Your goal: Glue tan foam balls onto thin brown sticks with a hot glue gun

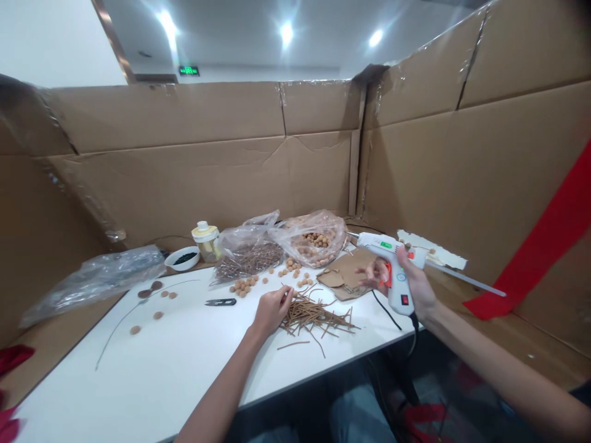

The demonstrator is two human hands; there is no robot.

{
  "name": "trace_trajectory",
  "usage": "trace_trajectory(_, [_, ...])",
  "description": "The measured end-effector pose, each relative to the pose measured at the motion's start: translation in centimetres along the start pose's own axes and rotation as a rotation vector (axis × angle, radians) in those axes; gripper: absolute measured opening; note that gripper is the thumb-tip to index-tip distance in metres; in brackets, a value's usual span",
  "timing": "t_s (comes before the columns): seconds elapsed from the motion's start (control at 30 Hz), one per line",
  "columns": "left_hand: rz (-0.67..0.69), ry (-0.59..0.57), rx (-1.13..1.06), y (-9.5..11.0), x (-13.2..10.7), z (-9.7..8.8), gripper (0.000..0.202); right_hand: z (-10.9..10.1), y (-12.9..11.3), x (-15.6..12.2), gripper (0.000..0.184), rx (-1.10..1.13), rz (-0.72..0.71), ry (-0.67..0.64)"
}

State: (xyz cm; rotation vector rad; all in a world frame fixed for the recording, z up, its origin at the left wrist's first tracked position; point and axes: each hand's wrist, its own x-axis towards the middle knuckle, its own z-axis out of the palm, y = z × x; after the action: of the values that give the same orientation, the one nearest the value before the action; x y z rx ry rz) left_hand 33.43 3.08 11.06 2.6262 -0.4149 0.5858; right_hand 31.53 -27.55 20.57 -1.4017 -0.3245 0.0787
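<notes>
My right hand [418, 286] is wrapped around the handle of a white hot glue gun [398, 289], raised over the table's right side. Its nozzle points left, and a clear glue stick [466, 280] sticks out of the back. At the near edge of the stick pile, my left hand [273, 307] is closed in a pinch; what lies between its fingertips is too small to make out. Thin brown sticks [314, 314] lie in a loose heap beside and under that hand. Behind it are several small tan wooden balls [244, 285].
Black thread snips [220, 302] lie left of my left hand. Farther back stand a plastic bag of sticks [249, 255], a bag of balls [318, 237], a white bowl [183, 258] and a lidded jar [205, 240]. A wire [115, 329] with brown discs lies left. Cardboard walls [207, 172] enclose the table.
</notes>
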Motion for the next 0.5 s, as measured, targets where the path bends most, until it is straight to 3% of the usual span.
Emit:
trace_trajectory(0.2, [-0.007,-0.014,0.009,0.1,0.0,0.0,0.034,-2.1,0.2,2.0,0.069,-0.185,0.101,0.011])
trace_trajectory(0.33, [-0.007,-0.019,0.022,0.1,0.1,-0.1,0.036,-4.5,0.5,4.4,0.062,-0.4,0.243,0.002])
trace_trajectory(0.5, [-0.001,-0.01,0.025,0.0,0.2,0.0,0.037,-6.9,0.9,6.7,0.056,-0.67,0.392,-0.104])
